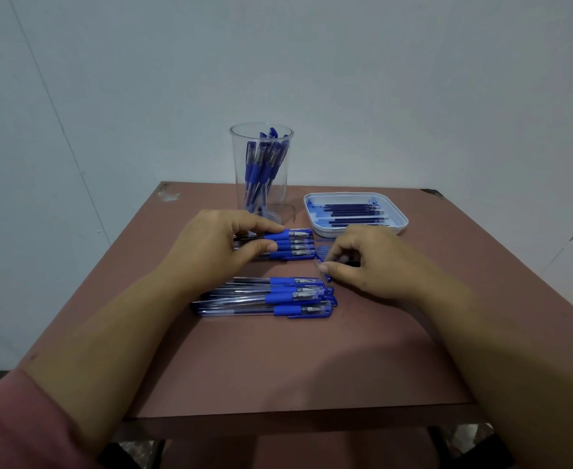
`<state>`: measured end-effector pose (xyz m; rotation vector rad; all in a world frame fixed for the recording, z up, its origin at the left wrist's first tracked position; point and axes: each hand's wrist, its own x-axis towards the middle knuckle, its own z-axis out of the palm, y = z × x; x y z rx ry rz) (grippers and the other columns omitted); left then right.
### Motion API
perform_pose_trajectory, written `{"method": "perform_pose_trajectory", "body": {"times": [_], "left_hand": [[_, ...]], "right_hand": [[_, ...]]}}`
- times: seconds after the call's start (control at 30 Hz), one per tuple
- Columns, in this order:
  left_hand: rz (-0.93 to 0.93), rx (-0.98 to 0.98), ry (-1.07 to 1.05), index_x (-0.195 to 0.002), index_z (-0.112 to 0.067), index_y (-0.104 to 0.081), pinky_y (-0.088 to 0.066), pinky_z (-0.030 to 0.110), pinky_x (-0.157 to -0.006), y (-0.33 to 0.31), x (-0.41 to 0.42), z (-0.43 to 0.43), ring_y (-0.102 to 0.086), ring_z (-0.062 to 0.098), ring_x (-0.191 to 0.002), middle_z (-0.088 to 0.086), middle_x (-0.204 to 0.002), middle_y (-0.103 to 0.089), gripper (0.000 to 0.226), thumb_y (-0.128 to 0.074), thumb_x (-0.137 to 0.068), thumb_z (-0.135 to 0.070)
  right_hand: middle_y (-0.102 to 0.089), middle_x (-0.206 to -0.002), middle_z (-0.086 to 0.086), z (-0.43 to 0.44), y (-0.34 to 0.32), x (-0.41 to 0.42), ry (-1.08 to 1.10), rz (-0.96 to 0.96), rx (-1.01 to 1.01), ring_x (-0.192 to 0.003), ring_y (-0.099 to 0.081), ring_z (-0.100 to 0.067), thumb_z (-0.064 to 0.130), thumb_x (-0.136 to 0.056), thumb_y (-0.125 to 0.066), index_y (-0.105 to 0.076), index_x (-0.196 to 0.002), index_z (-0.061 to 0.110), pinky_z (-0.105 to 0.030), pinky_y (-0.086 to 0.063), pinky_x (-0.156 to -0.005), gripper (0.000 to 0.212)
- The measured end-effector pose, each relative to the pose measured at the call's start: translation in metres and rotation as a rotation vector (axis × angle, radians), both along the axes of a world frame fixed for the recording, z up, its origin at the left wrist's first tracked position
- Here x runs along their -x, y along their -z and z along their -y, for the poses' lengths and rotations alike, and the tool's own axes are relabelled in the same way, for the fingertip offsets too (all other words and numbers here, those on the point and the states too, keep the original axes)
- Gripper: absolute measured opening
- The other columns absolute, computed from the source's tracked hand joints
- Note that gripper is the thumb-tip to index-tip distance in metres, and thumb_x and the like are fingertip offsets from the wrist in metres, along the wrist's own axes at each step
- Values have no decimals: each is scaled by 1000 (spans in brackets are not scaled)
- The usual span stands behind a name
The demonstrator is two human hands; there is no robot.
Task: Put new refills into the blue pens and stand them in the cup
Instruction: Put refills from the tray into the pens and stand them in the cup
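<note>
Well before the cup (237, 157) lies a row of pens (268, 297). Nearer it, the left hand (210, 245) pinches a second row (291, 246) and the right hand (366, 262) pinches a blurred blue piece (324, 260). Right of the cup, refills (352, 213) lie in a tray (393, 211).
</note>
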<state>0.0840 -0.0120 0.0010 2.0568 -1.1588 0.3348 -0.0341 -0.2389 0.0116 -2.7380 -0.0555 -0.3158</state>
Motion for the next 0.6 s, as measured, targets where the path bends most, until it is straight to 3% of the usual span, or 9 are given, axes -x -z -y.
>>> {"method": "perform_pose_trajectory", "body": {"times": [0.17,0.37,0.6], "left_hand": [[-15,1,0,-106,-42,-72,-47,15,-78,0,0,-1,-59,-14,-87,-38,-85,-59,26,-75,-83,-30],[2,8,-4,-106,-39,-73,-44,11,-76,0,-1,-1,-58,-16,-85,-39,-84,-58,26,-75,-83,-30],[10,2,1,-106,-39,-73,-45,13,-74,1,0,0,-59,-14,-84,-39,-84,-58,26,-75,-83,-29]], "right_hand": [[-62,-83,10,3,-1,2,-27,-15,-10,-79,-57,-5,41,-86,-66,-73,-84,32,-32,-51,-73,12],[-62,-87,12,7,-3,5,9,-22,-2,-81,-59,0,31,-83,-71,-74,-88,30,-25,-51,-74,6],[-65,-80,9,7,-3,5,69,-60,19,-74,-59,-3,37,-79,-75,-71,-82,27,-20,-50,-66,11]]}}
